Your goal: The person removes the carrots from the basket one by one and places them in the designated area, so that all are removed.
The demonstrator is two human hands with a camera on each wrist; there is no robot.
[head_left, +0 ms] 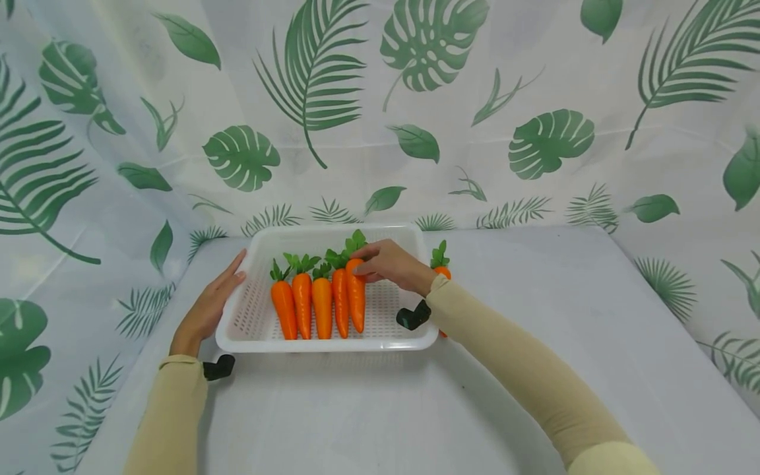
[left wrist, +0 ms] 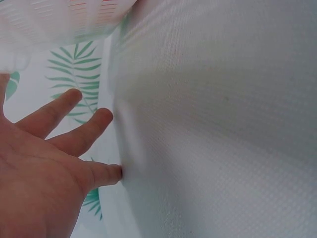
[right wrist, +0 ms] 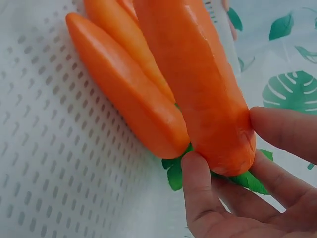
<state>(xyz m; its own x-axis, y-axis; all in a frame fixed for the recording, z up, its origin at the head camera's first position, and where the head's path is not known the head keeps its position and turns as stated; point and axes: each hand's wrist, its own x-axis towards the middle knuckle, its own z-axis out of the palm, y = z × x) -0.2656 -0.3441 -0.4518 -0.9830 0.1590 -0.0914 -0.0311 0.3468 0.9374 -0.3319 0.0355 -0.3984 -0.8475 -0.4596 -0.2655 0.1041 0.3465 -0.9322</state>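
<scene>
My right hand pinches an orange carrot near its leafy top, thumb and fingers on opposite sides of it in the right wrist view. This carrot is raised over the others in the white perforated basket. To its left, several carrots lie side by side in the basket, green tops toward the far side. My left hand rests at the basket's left side with its fingers extended. In the left wrist view the left hand has spread fingers, with the basket's wall above.
Another carrot lies on the white table just right of the basket, partly hidden behind the right forearm. A leaf-printed curtain hangs behind the table and along both sides. A black wrist camera overlaps the basket's right side.
</scene>
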